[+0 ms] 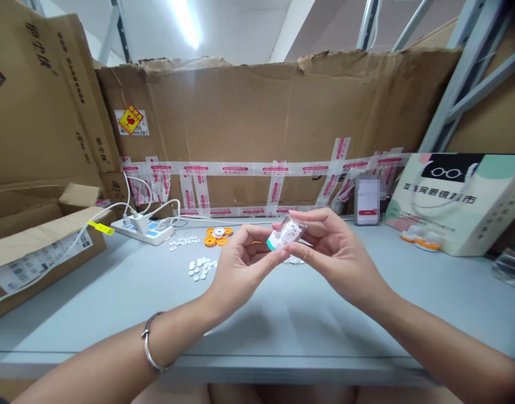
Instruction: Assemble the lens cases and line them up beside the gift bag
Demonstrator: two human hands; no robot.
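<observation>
Raised over the table, a small clear container (289,231) with a teal-and-white end is held between my two hands. Small white pieces show through its clear wall. My left hand (244,255) pinches the teal end with thumb and fingers. Fingers of my right hand (337,247) close around the clear end, the thumb at its lower side. Left of the hands lie a group of small white discs (202,268) and another scatter of white discs (184,242). Orange round parts (216,241), one topped by a white ring, sit behind my left hand. More white pieces (294,260) are partly hidden below the container.
On the left stand an open cardboard box (51,252) and a power strip (156,234) with white cables. A large carton (240,112) walls the back. Rightward are a phone (367,200), a printed paper bag (451,213), orange-and-white round parts (427,245) and a clear bottle (512,261).
</observation>
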